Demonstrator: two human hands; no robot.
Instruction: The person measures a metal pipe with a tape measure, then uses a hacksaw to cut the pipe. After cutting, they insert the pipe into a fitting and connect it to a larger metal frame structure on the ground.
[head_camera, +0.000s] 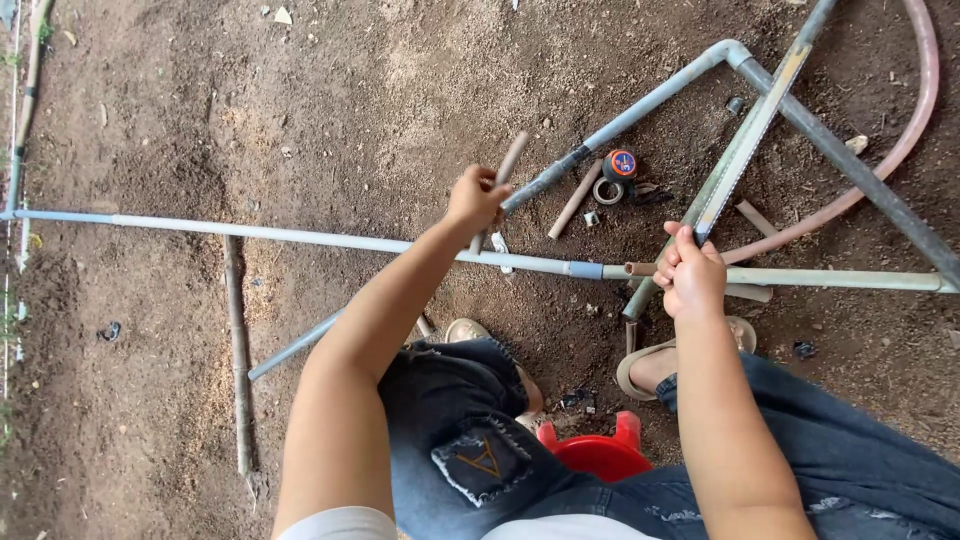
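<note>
Your left hand (474, 198) is closed around a short pipe stub (503, 178), centre frame, above the long grey pipe (300, 237). Your right hand (690, 275) grips the hacksaw (752, 132) handle, right of centre, blade running up-right. Tape measure (620, 164) sits between them. Open dirt ground (200, 120) upper left; crossing pipes crowd the right edge.

We count two hands (475, 198) (690, 275), one saw (750, 135), one tape measure (620, 164) at one o'clock, one hose (905, 130), one red stool (598, 455).
</note>
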